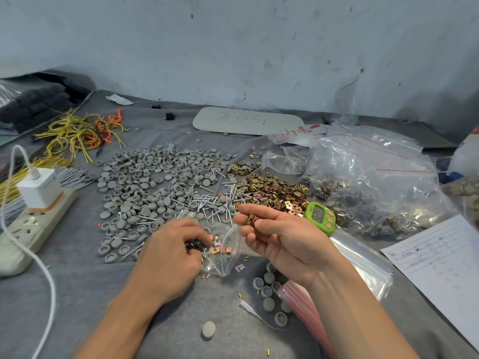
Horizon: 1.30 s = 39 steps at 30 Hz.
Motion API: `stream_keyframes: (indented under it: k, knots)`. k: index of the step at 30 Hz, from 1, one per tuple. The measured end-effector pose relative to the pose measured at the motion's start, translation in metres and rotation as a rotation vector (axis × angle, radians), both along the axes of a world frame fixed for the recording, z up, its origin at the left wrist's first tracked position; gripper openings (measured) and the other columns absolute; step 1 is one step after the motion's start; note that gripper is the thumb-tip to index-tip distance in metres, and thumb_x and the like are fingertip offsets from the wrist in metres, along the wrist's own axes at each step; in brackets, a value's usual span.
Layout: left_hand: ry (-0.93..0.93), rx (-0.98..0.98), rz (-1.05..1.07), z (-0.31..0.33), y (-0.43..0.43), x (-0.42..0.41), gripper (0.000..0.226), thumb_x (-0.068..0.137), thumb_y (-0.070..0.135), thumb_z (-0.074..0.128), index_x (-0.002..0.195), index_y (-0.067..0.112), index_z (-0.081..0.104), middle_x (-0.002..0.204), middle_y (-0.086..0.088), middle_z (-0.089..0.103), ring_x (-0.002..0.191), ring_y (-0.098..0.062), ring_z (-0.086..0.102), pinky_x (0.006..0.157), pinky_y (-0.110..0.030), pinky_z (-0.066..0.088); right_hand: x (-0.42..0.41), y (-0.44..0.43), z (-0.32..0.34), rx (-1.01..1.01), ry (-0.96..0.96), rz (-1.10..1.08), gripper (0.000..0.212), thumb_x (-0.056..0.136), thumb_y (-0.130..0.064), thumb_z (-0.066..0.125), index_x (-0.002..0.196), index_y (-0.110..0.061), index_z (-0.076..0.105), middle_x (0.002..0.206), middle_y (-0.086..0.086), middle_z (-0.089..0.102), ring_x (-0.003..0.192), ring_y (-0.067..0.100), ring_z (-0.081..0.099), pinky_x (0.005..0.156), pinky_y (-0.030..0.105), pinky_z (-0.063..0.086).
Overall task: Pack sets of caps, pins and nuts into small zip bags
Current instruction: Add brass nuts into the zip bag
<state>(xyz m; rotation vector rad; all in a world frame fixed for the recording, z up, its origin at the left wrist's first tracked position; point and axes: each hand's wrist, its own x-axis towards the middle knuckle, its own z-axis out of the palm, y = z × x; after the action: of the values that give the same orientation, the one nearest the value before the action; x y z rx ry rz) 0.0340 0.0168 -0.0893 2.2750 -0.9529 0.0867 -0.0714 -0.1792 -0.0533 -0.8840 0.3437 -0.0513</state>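
Bag (228, 263) at centre, mouth gaping, a few copper nuts inside. Left hand (173, 252) curls its fingers on the bag's left edge. Right hand (282, 239), just right of bag, palm up, pinches nuts (251, 219). Caps (145, 182) behind-left of bag, pins (207, 200) behind, nut pile (274, 193) behind-right. Bag likely thin, limp, slick: hold the stiffer zip lip. Nuts light, hard, easily spilled.

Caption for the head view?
Left hand holds a small zip bag; right hand pinches nuts near heaps of caps and pins.
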Motion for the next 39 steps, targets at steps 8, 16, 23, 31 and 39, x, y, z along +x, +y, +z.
stream_keyframes:
  k: [8,16,23,31,39]
  knots:
    - [0.010,-0.003,-0.005,0.000,0.001,0.000,0.042,0.073,-0.004,0.067,0.078,0.038,0.075,0.094,0.031,0.061,0.101,0.008,0.055,0.087,-0.017,0.045,-0.003,-0.003,-0.002,0.035,0.013,-0.004,0.045,0.099,0.018,0.036,0.104,0.004,0.079,0.119,0.029,0.072,0.102,0.037,0.075,0.076,0.035,0.064]
    - [0.016,-0.015,-0.003,-0.001,0.001,0.001,0.042,0.073,-0.003,0.066,0.079,0.037,0.075,0.095,0.033,0.061,0.104,0.012,0.052,0.091,-0.020,0.045,-0.008,-0.008,-0.008,-0.276,0.104,-0.081,0.037,0.090,0.025,0.053,0.107,0.001,0.075,0.103,0.024,0.077,0.087,0.032,0.078,0.066,0.029,0.063]
    - [0.007,-0.022,-0.012,0.000,0.000,-0.001,0.044,0.074,-0.006,0.065,0.078,0.038,0.073,0.093,0.031,0.061,0.106,0.012,0.052,0.083,-0.010,0.039,-0.008,0.003,-0.010,-0.848,0.249,-0.075,0.029,0.089,0.010,0.065,0.091,-0.014,0.080,0.077,0.009,0.079,0.072,0.019,0.077,0.064,0.025,0.062]
    - [0.004,-0.006,0.004,0.001,0.000,-0.001,0.041,0.070,-0.005,0.065,0.077,0.034,0.076,0.092,0.031,0.061,0.104,0.008,0.053,0.082,-0.005,0.036,0.007,0.027,-0.001,-1.135,0.293,-0.049,0.022,0.087,-0.004,0.073,0.083,-0.024,0.080,0.070,-0.003,0.077,0.058,0.003,0.067,0.064,0.020,0.059]
    - [0.004,-0.015,0.007,-0.002,0.000,0.002,0.041,0.066,-0.004,0.065,0.077,0.033,0.077,0.093,0.028,0.064,0.098,0.003,0.058,0.086,-0.007,0.038,0.022,0.044,-0.004,-1.268,0.362,-0.078,0.025,0.083,-0.005,0.079,0.076,-0.029,0.075,0.078,-0.010,0.076,0.075,0.007,0.072,0.073,0.030,0.063]
